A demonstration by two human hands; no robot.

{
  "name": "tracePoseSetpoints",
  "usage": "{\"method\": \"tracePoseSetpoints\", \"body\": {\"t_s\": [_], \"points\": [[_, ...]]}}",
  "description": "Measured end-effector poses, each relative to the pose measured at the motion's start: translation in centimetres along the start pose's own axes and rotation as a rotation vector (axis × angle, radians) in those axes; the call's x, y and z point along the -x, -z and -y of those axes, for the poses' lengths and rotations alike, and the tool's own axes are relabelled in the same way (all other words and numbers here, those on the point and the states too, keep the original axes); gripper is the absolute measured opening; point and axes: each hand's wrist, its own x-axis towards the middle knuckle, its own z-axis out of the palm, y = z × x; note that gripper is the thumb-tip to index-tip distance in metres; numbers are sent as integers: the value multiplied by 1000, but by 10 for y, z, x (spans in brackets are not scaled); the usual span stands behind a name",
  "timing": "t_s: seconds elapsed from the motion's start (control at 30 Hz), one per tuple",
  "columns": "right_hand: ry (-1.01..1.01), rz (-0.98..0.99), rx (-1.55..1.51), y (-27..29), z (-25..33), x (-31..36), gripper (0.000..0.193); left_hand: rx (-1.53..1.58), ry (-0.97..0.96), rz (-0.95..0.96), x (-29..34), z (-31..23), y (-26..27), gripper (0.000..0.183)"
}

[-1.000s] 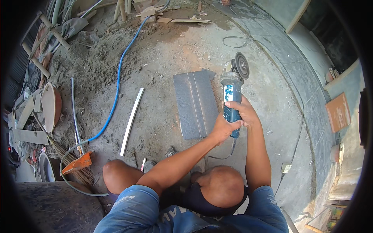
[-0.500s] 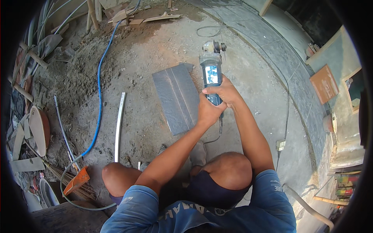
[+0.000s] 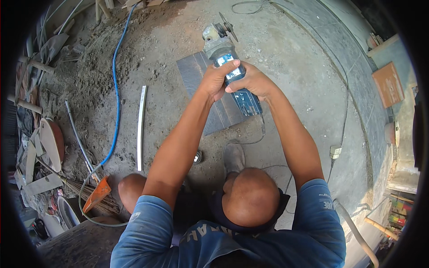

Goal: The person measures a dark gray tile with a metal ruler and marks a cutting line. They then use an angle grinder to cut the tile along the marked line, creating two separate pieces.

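Both my hands are wrapped round the body of a blue angle grinder (image 3: 247, 102), held up in front of me with its head pointing away. My left hand (image 3: 213, 80) grips the body from the left, thumb lying across the label. From the other side my right hand (image 3: 252, 81) closes on it, its thumb pointing left. A thin cutting disc (image 3: 228, 27), seen nearly edge-on, sits at the grinder's grey metal head. Below lies a dark grey tile (image 3: 190, 71) with pale lines along it, partly covered by my hands and the tool.
A silver metal straightedge (image 3: 141, 127) and a blue hose (image 3: 117, 85) lie on the rough floor at left. Beyond them are an orange dustpan (image 3: 97, 193), a broom and scrap. The power cord runs along the right past a pale connector (image 3: 335, 152). A brown tile (image 3: 388, 85) leans at the right.
The grinder has tilted, its head swinging left and its rear end right, and the disc shows more of its face. My left hand has moved further up the body.
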Motion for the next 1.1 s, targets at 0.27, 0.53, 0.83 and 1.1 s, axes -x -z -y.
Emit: {"method": "tracePoseSetpoints", "body": {"t_s": [0.27, 0.53, 0.83, 1.1], "points": [[46, -346, 423, -8, -51, 16, 83, 41, 2, -139, -3, 33, -4, 31], [34, -296, 26, -4, -65, 37, 58, -593, -55, -24, 10, 51, 40, 77], [75, -558, -83, 30, -77, 74, 57, -1970, 189, -115, 99, 144, 125, 120], [17, -614, -24, 48, -91, 89, 59, -1829, -103, -213, 91, 176, 149, 101]]}}
